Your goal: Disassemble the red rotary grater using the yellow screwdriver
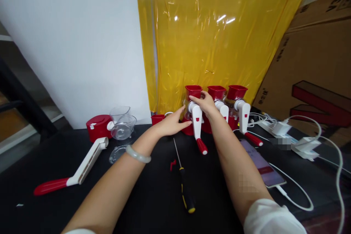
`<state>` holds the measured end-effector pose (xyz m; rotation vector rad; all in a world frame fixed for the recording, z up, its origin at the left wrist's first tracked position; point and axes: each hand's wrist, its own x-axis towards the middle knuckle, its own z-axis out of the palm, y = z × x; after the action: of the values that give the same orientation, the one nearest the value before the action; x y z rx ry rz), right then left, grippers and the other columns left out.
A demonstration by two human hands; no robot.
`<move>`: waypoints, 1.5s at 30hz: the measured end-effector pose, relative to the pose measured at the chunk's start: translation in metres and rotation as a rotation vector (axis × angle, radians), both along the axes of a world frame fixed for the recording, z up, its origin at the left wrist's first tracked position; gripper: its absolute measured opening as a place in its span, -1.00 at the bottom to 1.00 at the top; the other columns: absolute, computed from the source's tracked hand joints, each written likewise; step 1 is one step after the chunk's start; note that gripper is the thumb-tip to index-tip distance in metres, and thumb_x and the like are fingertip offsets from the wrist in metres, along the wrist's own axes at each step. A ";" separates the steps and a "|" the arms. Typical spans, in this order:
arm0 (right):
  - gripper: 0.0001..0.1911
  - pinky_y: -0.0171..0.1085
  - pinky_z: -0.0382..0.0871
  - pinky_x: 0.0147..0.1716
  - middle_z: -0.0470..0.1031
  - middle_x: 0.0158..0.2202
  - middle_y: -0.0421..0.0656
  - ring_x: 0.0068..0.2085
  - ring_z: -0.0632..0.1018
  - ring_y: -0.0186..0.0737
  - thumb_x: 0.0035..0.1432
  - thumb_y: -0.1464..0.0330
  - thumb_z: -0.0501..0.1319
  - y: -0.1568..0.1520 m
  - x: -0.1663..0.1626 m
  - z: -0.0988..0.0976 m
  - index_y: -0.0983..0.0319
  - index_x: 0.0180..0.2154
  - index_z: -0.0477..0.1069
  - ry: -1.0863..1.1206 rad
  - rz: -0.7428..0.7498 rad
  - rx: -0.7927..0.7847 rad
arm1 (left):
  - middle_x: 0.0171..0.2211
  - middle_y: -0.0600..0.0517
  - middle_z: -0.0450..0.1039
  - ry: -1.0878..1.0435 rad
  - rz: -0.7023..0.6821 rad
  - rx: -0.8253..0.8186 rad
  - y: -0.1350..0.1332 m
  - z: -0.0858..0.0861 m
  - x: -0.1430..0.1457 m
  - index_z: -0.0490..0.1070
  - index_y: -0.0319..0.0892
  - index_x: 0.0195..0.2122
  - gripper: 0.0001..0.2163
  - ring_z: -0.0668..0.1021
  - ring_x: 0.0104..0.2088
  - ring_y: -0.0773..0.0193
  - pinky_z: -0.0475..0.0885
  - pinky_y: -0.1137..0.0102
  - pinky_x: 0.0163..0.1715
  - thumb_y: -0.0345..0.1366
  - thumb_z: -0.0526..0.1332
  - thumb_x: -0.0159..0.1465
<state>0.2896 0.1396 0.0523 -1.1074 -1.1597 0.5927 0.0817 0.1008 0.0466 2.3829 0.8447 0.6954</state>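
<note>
Black worktop (153, 204), backed by a white wall (82, 44) on the left, a glossy yellow plastic sheet (219, 25) in the middle and stacked cardboard boxes (309, 65) on the right.

Against the sheet, three red-and-white crank grinders upright in a row: leftmost grinder (193, 92), middle grinder (216, 93), rightmost grinder (237, 93). Right hand (204, 104) on the leftmost one, fingers curled round its upper body above the white crank. Left hand (171, 124) low beside it, fingers stretched nearly straight and holding nothing, tips at the red base; touching or not, impossible to tell.

Between the forearms, one screwdriver (184, 184) lying flat, one small red part (172, 164) just beside its shaft. Behind the left hand, one small red cup (157, 119).

Far left, well apart from the row, loose pieces: one red base (97, 127), one clear hopper (122, 120), one clear disc (115, 154), one white crank arm (85, 164) with a red grip.

Right, one phone (263, 168), partly hidden by the right forearm, on a white cable (297, 192); beyond it, one white power strip (304, 146).
</note>
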 end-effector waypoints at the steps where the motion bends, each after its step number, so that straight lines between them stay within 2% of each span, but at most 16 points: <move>1: -0.32 -0.03 0.45 0.13 0.57 0.05 0.07 0.07 0.60 -0.04 -0.20 0.17 0.52 -0.003 0.000 0.002 0.24 -0.03 0.40 -0.012 0.007 0.003 | 0.44 -0.23 0.02 -0.009 0.014 0.008 0.001 0.001 -0.002 -0.01 -0.15 0.44 -0.23 0.19 0.42 -0.07 0.12 0.00 0.39 0.03 0.23 0.29; 8: -0.41 -0.01 0.48 0.07 0.63 -0.07 0.04 -0.04 0.63 0.00 -0.29 0.25 0.55 -0.031 0.002 0.023 0.25 -0.17 0.46 -0.074 0.029 -0.006 | 0.46 -0.24 -0.04 -0.090 -0.012 -0.002 0.005 0.008 -0.011 -0.06 -0.17 0.46 -0.20 0.18 0.42 -0.04 0.19 0.04 0.35 0.03 0.22 0.30; 14: -0.41 0.00 0.48 0.04 0.63 -0.08 0.05 -0.06 0.63 0.00 -0.27 0.21 0.55 -0.050 0.007 0.037 0.30 -0.15 0.52 -0.219 0.025 -0.030 | 0.46 -0.25 -0.03 -0.149 -0.022 -0.008 0.006 0.016 -0.019 -0.06 -0.19 0.45 -0.20 0.15 0.43 -0.02 0.21 0.05 0.34 0.03 0.22 0.30; 17: -0.43 0.00 0.51 -0.02 0.65 -0.13 0.01 -0.11 0.64 0.00 -0.24 0.18 0.55 -0.057 0.015 0.042 0.29 -0.16 0.55 -0.254 0.120 -0.055 | 0.45 -0.24 0.00 -0.148 -0.006 0.006 0.004 0.021 -0.021 -0.06 -0.16 0.45 -0.23 0.16 0.43 -0.02 0.18 0.03 0.36 0.00 0.22 0.31; 23: -0.49 0.00 0.53 -0.04 0.67 -0.17 -0.01 -0.13 0.65 0.03 -0.24 0.15 0.55 -0.067 0.028 0.046 0.26 -0.23 0.59 -0.205 0.330 -0.084 | 0.47 -0.28 -0.07 -0.171 0.008 -0.063 0.002 0.021 -0.019 -0.14 -0.14 0.46 -0.22 0.13 0.44 -0.08 0.32 0.03 0.27 -0.05 0.22 0.33; 27: -0.37 0.02 0.51 0.00 0.66 -0.14 0.00 -0.06 0.64 0.07 -0.32 0.12 0.58 -0.069 0.030 0.045 0.25 -0.17 0.58 -0.170 0.448 -0.050 | 0.45 -0.30 -0.03 -0.216 -0.034 -0.082 0.005 0.017 -0.017 -0.16 -0.12 0.46 -0.19 0.16 0.43 -0.09 0.33 0.00 0.25 -0.09 0.26 0.31; 33: -0.11 0.01 0.48 0.08 0.62 -0.03 0.03 0.05 0.61 0.08 -0.41 0.12 0.61 -0.069 0.026 0.045 0.24 0.03 0.51 -0.194 0.546 -0.038 | 0.44 -0.28 0.03 -0.267 -0.068 -0.067 0.004 0.020 -0.018 0.04 -0.14 0.41 -0.27 0.22 0.40 -0.10 0.32 -0.03 0.26 -0.05 0.27 0.29; 36: -0.03 0.02 0.47 0.11 0.61 0.01 0.04 0.08 0.59 0.08 -0.44 0.12 0.62 -0.071 0.023 0.047 0.23 0.09 0.47 -0.212 0.564 -0.044 | 0.45 -0.25 0.03 -0.278 -0.122 -0.058 0.004 0.021 -0.020 0.07 -0.13 0.40 -0.27 0.21 0.41 -0.08 0.31 -0.01 0.27 -0.03 0.29 0.28; 39: 0.03 0.04 0.44 0.15 0.58 0.07 0.04 0.12 0.56 0.09 -0.45 0.12 0.62 -0.075 0.021 0.050 0.21 0.13 0.43 -0.247 0.569 -0.038 | 0.44 -0.24 0.06 -0.219 -0.181 -0.108 0.008 0.020 -0.023 0.06 -0.12 0.41 -0.25 0.25 0.39 -0.05 0.32 0.03 0.27 -0.01 0.29 0.27; 42: 0.05 0.05 0.43 0.16 0.56 0.09 0.04 0.14 0.55 0.11 -0.42 0.12 0.61 -0.078 0.021 0.051 0.21 0.17 0.41 -0.294 0.574 -0.047 | 0.37 -0.21 0.22 -0.114 -0.234 -0.222 0.010 0.020 -0.029 0.07 -0.12 0.40 -0.26 0.38 0.32 0.00 0.37 0.10 0.24 -0.02 0.28 0.27; 45: 0.04 0.06 0.42 0.17 0.56 0.11 0.01 0.14 0.55 0.11 -0.41 0.12 0.61 -0.080 0.023 0.051 0.18 0.17 0.41 -0.331 0.574 -0.051 | 0.30 -0.16 0.35 -0.005 -0.239 -0.277 0.009 0.022 -0.032 0.17 -0.11 0.36 -0.29 0.47 0.24 -0.01 0.41 0.11 0.20 -0.04 0.32 0.23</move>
<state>0.3125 0.0600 0.1035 -0.9309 -1.7832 0.9035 0.0500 0.1098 0.0681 2.1824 0.5966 0.4563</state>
